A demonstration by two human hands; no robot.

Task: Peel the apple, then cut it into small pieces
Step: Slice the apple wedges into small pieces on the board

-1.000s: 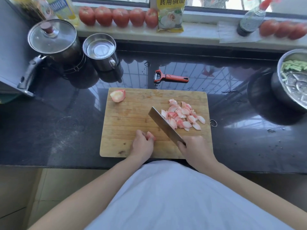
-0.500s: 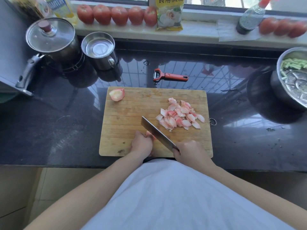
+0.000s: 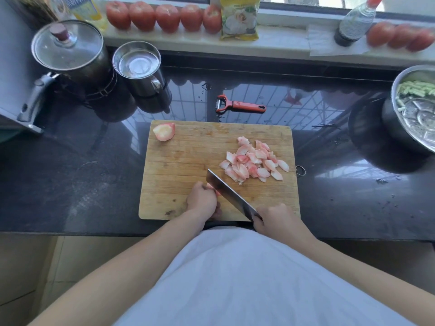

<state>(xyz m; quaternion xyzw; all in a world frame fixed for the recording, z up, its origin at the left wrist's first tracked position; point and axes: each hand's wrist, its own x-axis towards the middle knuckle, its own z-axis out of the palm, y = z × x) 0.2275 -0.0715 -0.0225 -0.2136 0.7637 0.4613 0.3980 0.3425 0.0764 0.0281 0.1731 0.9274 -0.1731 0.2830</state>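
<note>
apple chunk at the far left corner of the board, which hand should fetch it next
Left. The left hand is on the chunk's side of the board and holds only a small piece, while the right hand grips the knife.

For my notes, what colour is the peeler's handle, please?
Red-orange, in the head view: peeler.

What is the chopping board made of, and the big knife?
The chopping board looks like wood, maybe bamboo: tan, matte, with narrow strips and score marks. The knife blade looks like shiny steel, grey and reflective; its handle is hidden in the right hand.
</note>
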